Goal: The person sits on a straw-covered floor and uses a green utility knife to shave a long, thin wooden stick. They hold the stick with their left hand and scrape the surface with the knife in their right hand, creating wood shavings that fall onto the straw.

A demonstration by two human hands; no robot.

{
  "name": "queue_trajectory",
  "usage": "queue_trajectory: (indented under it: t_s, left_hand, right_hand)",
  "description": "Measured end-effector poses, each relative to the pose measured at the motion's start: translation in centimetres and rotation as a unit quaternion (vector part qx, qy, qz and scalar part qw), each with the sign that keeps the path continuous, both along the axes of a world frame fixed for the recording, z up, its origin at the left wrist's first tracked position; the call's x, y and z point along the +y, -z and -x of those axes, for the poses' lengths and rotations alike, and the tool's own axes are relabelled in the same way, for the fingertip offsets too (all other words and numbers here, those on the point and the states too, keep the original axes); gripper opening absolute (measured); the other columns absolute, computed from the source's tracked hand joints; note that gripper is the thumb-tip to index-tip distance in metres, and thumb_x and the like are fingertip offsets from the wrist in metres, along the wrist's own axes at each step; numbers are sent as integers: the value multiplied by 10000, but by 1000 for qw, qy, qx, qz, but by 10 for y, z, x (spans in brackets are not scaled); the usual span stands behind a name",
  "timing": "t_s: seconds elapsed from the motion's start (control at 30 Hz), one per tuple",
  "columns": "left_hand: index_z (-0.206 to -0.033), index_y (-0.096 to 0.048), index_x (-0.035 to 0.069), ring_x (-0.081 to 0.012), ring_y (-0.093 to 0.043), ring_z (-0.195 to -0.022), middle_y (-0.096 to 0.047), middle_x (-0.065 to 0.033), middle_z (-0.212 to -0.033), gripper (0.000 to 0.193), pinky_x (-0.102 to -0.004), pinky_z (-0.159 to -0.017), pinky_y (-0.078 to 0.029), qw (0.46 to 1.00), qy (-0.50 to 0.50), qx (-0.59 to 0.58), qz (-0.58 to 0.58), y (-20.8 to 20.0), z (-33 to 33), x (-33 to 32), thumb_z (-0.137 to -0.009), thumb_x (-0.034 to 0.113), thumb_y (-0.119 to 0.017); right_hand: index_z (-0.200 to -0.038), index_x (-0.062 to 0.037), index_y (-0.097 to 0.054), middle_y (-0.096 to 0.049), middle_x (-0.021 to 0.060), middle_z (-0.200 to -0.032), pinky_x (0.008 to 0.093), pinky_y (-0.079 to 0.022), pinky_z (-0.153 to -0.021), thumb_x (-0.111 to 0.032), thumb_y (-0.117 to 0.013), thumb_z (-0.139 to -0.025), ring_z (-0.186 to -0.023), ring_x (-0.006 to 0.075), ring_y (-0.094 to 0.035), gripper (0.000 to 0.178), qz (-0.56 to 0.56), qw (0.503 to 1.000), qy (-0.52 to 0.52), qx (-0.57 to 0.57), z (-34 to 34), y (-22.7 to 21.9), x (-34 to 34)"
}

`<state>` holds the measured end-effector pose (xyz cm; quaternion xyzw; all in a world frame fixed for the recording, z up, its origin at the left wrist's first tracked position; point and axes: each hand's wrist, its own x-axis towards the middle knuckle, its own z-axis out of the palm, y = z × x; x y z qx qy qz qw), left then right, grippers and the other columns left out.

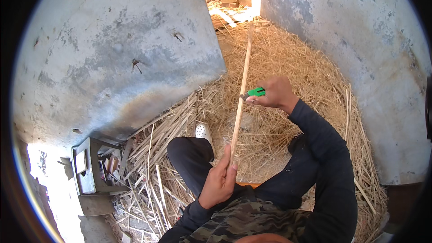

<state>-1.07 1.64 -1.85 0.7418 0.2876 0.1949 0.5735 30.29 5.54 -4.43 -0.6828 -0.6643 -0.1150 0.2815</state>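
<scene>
Left hand (219, 181) clamped on stick (241, 87); right hand (275, 93) clamped on green knife (255, 92) against it. Grey box (90, 171) beside straw (288, 63), holding scraps.

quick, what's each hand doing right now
Left hand: closed around the lower end of a long thin reed stick.
Right hand: closed on a green-handled knife, held against the stick.
</scene>
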Motion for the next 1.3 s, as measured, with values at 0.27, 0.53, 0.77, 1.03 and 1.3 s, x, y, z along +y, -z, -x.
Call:
queue_trajectory:
  t_s: [0.27,0.53,0.77,1.03,1.3]
  left_hand:
    - [-1473,-249,-45,-57,-447,-617,-527,-66,-738,564,-219,-559,-395,1000,14,10,-22,-6,11,-15,-980,89,-488]
    - [-1489,-270,24,-122,-589,-700,-611,-192,-1039,571,-268,-673,-473,975,197,65,80,-17,47,-45,-977,122,-502]
    - [-1492,-267,18,-2,-373,-508,-401,75,-653,523,-171,-459,-316,970,-70,34,229,3,40,-32,-1015,130,-448]
    - [-1510,-232,55,-42,-357,-450,-390,42,-568,530,-207,-450,-339,940,-20,-122,319,6,-9,6,-1024,131,-430]
    - [-1514,-205,49,-40,-334,-417,-368,49,-521,542,-199,-430,-312,941,-10,-108,319,-13,-19,3,-1028,153,-422]
  right_hand:
    - [-603,-158,-709,-374,-22,-390,317,-273,-367,-842,-460,-760,-345,141,-355,745,-18,997,56,-45,-40,5,10]
    - [-728,-54,-702,-497,46,-536,382,-358,-496,-760,-365,-875,-506,200,-475,797,79,916,361,154,-171,24,-3]
    - [-809,-18,-714,-599,139,-635,414,-443,-621,-721,-373,-898,-649,277,-597,786,137,906,366,165,-183,50,-48]
    - [-592,-105,-641,-492,54,-459,362,-382,-419,-746,-561,-770,-402,216,-479,670,69,988,-70,121,-3,-1,-26]
    - [-541,-102,-643,-459,52,-407,348,-376,-384,-824,-546,-713,-355,221,-491,748,55,993,-46,91,3,-5,-19]
